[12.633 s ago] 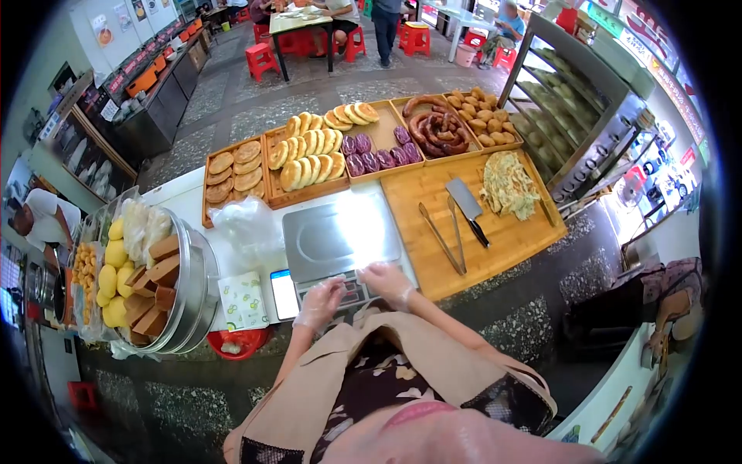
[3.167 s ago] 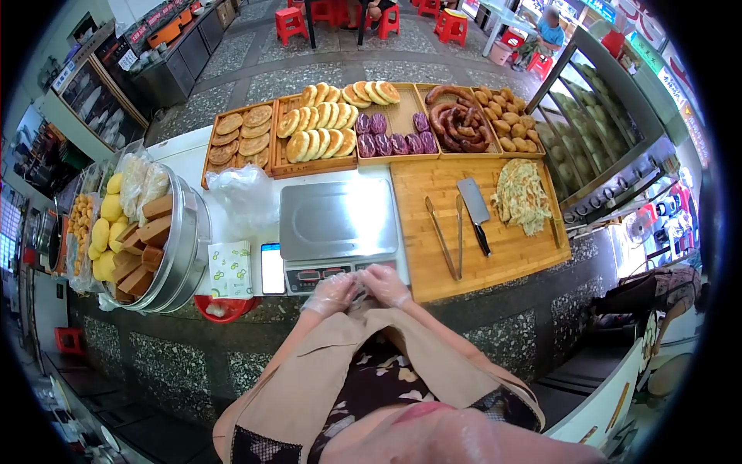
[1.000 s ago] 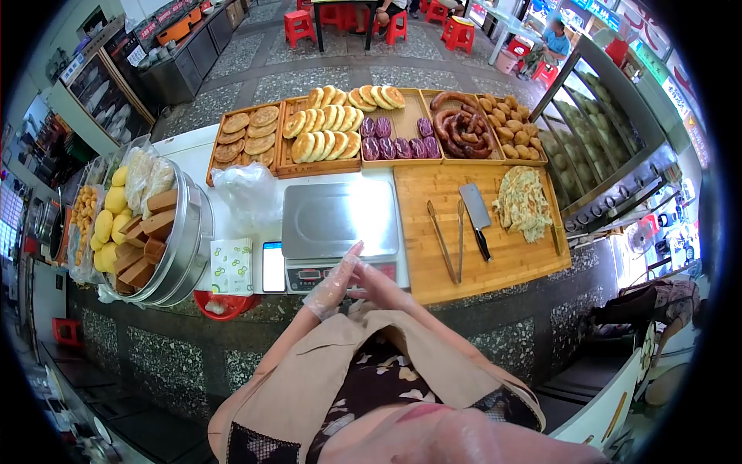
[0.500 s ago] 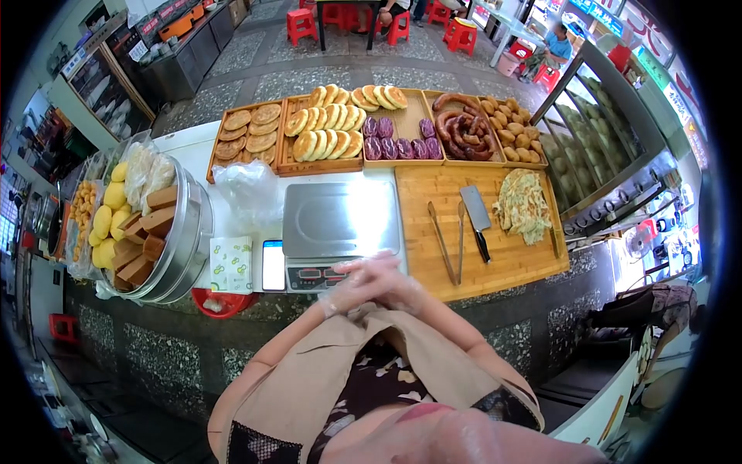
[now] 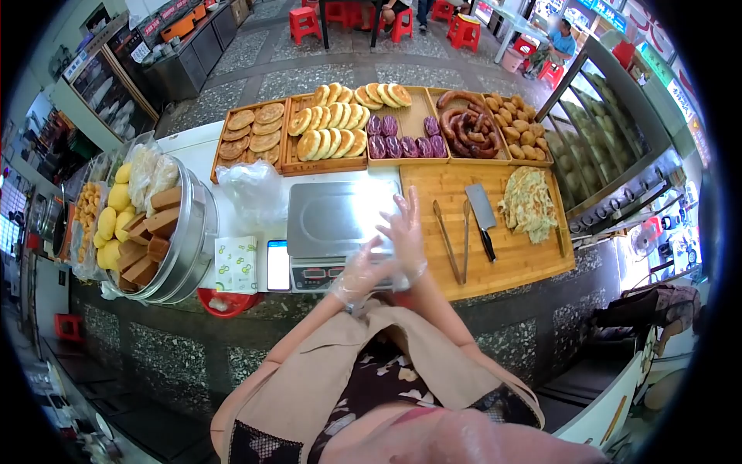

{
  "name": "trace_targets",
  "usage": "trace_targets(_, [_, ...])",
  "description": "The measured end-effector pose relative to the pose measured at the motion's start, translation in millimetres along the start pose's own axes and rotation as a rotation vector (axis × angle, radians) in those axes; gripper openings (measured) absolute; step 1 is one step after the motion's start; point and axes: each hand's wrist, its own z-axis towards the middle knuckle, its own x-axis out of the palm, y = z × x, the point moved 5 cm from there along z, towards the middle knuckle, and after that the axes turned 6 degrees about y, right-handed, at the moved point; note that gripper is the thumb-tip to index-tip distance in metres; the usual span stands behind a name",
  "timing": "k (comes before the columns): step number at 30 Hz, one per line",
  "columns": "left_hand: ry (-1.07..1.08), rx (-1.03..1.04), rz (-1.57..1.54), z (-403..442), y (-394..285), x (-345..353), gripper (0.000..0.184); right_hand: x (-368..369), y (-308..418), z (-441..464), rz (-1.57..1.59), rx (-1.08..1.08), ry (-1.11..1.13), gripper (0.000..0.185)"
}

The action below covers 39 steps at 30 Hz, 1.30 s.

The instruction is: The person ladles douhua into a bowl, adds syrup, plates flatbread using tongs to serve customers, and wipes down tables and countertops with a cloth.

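At the scale [image 5: 325,220], placed before us on the white counter [image 5: 189,147] probably for easy reach, we raise our gloved right hand [image 5: 406,232] open and empty, the left hand [image 5: 362,277] (its grip we cannot tell) close beside.

White table [image 5: 188,147] bears: scale [image 5: 321,220]; board [image 5: 515,257], right of scale; trays [image 5: 410,112], in a row beyond scale; phone [image 5: 278,269] and bag [image 5: 251,189], just left of scale; packet [image 5: 236,264], farther left of scale; steamer [image 5: 193,246], farthest left of scale.
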Motion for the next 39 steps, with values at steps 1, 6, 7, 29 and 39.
trace_targets(1, [0.212, -0.097, -0.126, 1.9, 6.9, 10.2, 0.063, 1.9, 2.4, -1.1, 0.001, 0.0, -0.001, 0.09])
trace_targets(6, [0.275, 0.01, 0.072, -3.6, -5.8, 29.1, 0.022, 6.7, 1.2, -1.1, 0.226, 0.026, 0.059, 0.093])
trace_targets(7, [0.275, 0.009, 0.074, -2.9, -3.9, 28.8, 0.022, 5.4, 1.9, -0.3, 0.249, 0.006, 0.038, 0.093])
trace_targets(29, [0.34, 0.195, 0.667, 12.5, -2.2, 30.8, 0.021, -65.8, -5.8, 12.0, 0.258, -0.002, -0.362, 0.066])
trace_targets(39, [0.376, 0.247, 0.548, 4.9, -8.6, 27.2, 0.019, -115.3, 5.3, 3.8, 0.289, -0.114, -0.548, 0.052])
